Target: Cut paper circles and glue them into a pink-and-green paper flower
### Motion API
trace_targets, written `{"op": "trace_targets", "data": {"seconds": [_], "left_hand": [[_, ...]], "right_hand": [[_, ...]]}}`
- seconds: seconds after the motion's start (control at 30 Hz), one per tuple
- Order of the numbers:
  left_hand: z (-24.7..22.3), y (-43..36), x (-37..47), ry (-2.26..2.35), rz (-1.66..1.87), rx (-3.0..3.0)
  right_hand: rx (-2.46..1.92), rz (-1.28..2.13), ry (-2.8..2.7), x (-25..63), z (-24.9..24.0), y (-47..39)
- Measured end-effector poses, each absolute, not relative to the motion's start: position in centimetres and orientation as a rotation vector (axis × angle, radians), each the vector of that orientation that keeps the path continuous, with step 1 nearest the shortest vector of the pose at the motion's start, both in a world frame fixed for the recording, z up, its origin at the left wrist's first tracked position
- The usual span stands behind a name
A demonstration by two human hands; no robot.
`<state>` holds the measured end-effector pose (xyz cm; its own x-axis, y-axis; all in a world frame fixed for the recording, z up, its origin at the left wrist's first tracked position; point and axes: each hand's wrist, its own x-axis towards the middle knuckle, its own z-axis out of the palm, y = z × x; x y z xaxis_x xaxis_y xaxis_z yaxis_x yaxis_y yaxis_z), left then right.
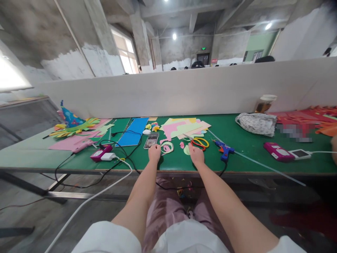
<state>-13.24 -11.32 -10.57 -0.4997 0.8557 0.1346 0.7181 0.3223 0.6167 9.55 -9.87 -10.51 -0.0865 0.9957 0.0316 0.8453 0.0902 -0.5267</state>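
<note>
My left hand (154, 153) is closed in a loose fist on the table's front part, against the lower right of a phone (151, 141). Nothing shows in its fingers. To its right lies a pale green paper ring (171, 147) with pink scraps around it. My right hand (197, 155) has its fingers drawn together at the edge of a pale green paper circle (186, 150). Just beyond that hand are scissors (202, 142) with red and yellow handles. A small pink paper piece (182, 144) lies left of the circle.
Coloured paper sheets (184, 127) and a blue board (133, 131) lie farther back. A blue glue gun (224, 150) is at the right, a pink one (82, 146) at the left. Cables cross the green table (247, 151). A white partition (168, 93) stands behind.
</note>
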Motion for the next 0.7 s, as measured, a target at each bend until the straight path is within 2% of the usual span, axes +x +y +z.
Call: {"op": "trace_targets", "data": {"seconds": [0.7], "left_hand": [[-10.59,-11.19,-13.51,2.319,0.944,1.42]], "right_hand": [[-1.791,0.602,-1.916,9.67,-10.31,-9.8]]}}
